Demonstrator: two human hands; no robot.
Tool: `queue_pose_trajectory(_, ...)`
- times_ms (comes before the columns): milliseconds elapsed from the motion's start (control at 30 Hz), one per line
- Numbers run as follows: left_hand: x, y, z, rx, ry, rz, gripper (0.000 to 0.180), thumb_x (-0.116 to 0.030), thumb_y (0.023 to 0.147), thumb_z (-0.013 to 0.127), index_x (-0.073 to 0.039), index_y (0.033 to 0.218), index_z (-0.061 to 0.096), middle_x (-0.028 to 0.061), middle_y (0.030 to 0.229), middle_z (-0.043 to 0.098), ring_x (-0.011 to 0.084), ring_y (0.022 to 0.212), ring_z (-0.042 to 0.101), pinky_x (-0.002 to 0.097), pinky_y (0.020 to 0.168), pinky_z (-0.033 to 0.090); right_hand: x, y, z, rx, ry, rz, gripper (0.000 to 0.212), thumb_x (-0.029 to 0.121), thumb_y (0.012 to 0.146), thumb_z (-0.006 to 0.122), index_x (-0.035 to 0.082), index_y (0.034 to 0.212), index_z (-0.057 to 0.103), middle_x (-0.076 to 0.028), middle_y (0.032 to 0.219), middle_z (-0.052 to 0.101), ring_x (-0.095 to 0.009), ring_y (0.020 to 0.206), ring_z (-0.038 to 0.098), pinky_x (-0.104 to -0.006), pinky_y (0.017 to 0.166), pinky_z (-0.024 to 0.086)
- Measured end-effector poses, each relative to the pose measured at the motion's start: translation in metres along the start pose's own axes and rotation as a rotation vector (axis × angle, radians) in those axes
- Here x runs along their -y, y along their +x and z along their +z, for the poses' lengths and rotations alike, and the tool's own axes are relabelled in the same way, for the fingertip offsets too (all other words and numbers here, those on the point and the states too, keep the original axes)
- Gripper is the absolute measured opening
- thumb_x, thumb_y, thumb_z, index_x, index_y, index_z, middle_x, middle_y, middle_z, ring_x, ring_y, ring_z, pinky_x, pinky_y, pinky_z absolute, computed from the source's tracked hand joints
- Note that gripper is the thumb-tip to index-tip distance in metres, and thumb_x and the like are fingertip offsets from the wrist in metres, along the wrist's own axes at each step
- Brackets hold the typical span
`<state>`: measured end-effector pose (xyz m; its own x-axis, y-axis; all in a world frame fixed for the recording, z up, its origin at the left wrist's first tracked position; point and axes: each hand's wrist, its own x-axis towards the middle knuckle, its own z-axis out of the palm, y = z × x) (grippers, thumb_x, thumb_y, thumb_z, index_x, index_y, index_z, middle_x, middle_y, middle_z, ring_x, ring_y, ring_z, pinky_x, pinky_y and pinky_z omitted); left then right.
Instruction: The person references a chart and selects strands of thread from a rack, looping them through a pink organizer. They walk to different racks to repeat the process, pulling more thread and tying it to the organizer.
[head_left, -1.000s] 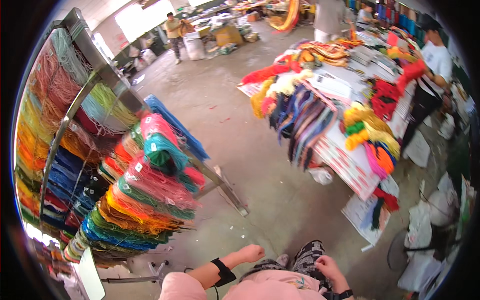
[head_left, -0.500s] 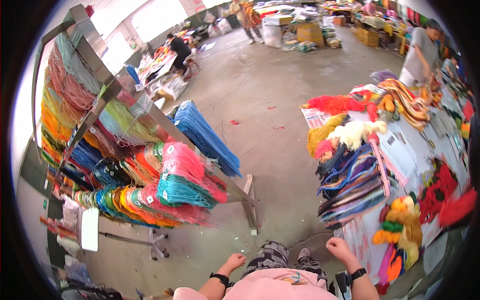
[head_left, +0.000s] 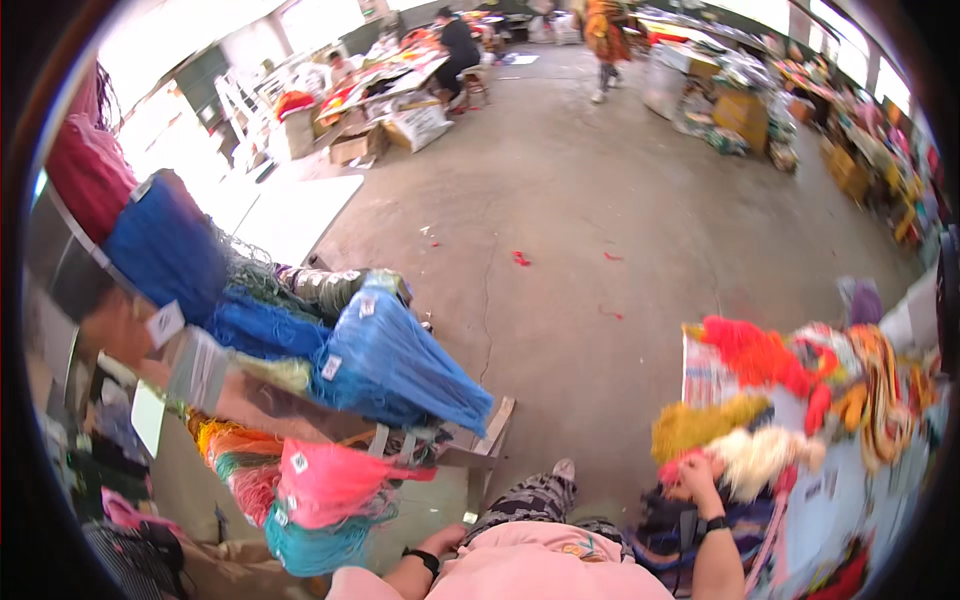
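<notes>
My right hand (head_left: 695, 474) is raised at the near left edge of a yarn-covered table, its fingers curled. In view it overlaps a pink-red yarn bundle (head_left: 668, 471); whether it grips any strands is hidden. Right beside it lie a cream yarn hank (head_left: 765, 462) and a mustard yarn hank (head_left: 700, 430). My left hand (head_left: 445, 540) hangs low by my thigh, its fingers blurred and partly out of sight. Nearest to it, on a rack, hang pink hanks (head_left: 330, 483) above turquoise ones (head_left: 318, 540).
A metal rack (head_left: 205, 372) with blue hanks (head_left: 400, 350) stands on my left, its foot (head_left: 495, 428) reaching onto the concrete floor (head_left: 540, 290). Red scraps (head_left: 521, 258) lie there. Ahead are a walking person (head_left: 606, 45), a seated person (head_left: 459, 50) and a cardboard box (head_left: 358, 146).
My view has turned left and I am nearer the blue hanks. My right hand has risen over the yarn table's edge; my left hand has dropped back beside my thigh.
</notes>
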<state>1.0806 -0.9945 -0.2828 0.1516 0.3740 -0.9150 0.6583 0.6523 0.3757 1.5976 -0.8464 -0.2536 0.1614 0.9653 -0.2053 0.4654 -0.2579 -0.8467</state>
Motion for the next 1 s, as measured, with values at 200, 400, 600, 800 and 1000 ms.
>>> queue_pose_trajectory(200,-0.152,-0.013,-0.079,-0.078,-0.736,-0.129,0.018,-0.027,0.074,0.050,-0.012,0.085,0.052,-0.0023,0.079,0.050,0.0109,0.075,0.048,0.0327,0.063,0.042,0.019,0.074,0.008,0.196,-0.126,0.288,0.014,0.006,0.064,0.049,0.003,0.050,0.050,-0.002,0.042,0.043,-0.010,0.041,0.042,-0.0249,0.038,0.033)
queue_pose_trajectory(400,-0.193,0.063,-0.109,-0.232,-0.944,-0.159,0.022,-0.030,0.076,0.051,-0.012,0.089,0.051,0.0005,0.083,0.050,0.0127,0.078,0.049,0.0347,0.065,0.043,0.000,0.226,0.031,0.463,-0.448,-0.022,0.013,0.007,0.063,0.049,-0.001,0.057,0.057,-0.010,0.053,0.054,-0.017,0.051,0.056,-0.0289,0.045,0.043)
queue_pose_trajectory(600,-0.282,0.092,-0.166,-0.321,-1.307,-0.192,0.022,-0.025,0.078,0.049,-0.008,0.091,0.053,0.0038,0.079,0.055,0.0162,0.073,0.052,0.0324,0.062,0.041,0.120,0.551,0.078,0.438,-0.405,0.030,0.007,0.002,0.058,0.049,0.003,0.053,0.053,-0.008,0.046,0.050,-0.016,0.044,0.051,-0.0301,0.044,0.042)
queue_pose_trajectory(800,-0.399,0.101,-0.353,-0.674,-0.893,0.139,0.021,-0.019,0.074,0.049,-0.001,0.083,0.055,0.0057,0.068,0.057,0.0127,0.061,0.052,0.0279,0.057,0.042,0.335,0.745,0.216,0.401,-0.387,-0.461,0.006,0.009,0.062,0.052,0.002,0.061,0.052,-0.013,0.062,0.054,-0.025,0.057,0.052,-0.0325,0.053,0.041)
queue_pose_trajectory(1000,-0.469,0.101,-0.533,-0.932,-0.563,0.334,0.027,-0.018,0.078,0.049,-0.002,0.099,0.048,0.0085,0.080,0.057,0.0169,0.073,0.055,0.0274,0.065,0.044,0.502,0.725,0.402,1.053,-0.190,-0.499,0.012,0.013,0.065,0.054,0.003,0.072,0.057,-0.008,0.064,0.056,-0.016,0.060,0.054,-0.0283,0.057,0.044)
